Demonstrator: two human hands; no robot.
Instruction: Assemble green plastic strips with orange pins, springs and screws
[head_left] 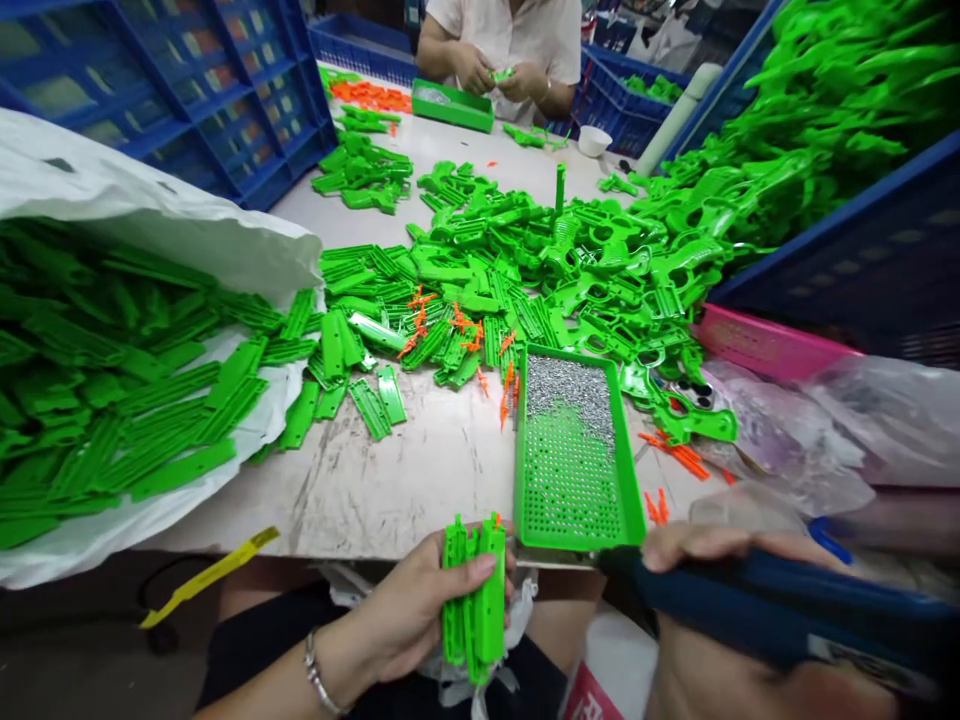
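My left hand is closed around several long green plastic pieces, held upright side by side with a bit of orange at their top. In my right hand is a dark blue electric screwdriver, its tip pointing left by the near edge of a green tray. Small silver screws cover the far part of that tray's perforated floor. Beyond it lies a heap of green toy-gun halves and flat green pieces, with thin orange parts scattered among them.
A white sack spilling green pieces stands at left, below a blue crate. Another blue crate at right holds a high green pile. Plastic bags lie beside it. Across the table, a person handles a green part.
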